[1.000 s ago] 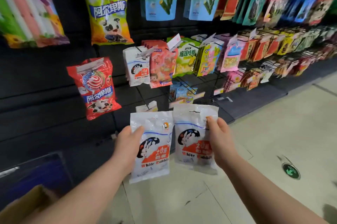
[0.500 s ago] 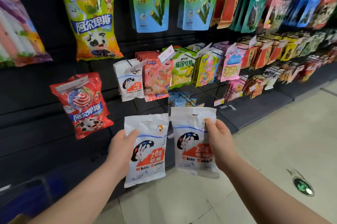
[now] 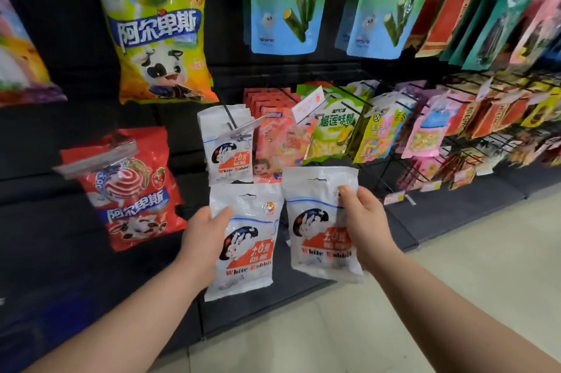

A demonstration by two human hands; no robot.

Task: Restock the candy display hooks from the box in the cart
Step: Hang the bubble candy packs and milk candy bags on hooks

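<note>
Bare forearms, no sleeves, unadorned

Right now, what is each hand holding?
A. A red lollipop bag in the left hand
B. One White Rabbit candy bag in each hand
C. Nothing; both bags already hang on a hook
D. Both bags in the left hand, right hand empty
B: the left hand grips one White Rabbit bag and the right hand grips another, both held below the hanging White Rabbit bags.

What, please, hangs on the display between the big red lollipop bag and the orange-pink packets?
White rabbit-print candy bags on a hook, seen in the head view.
</note>
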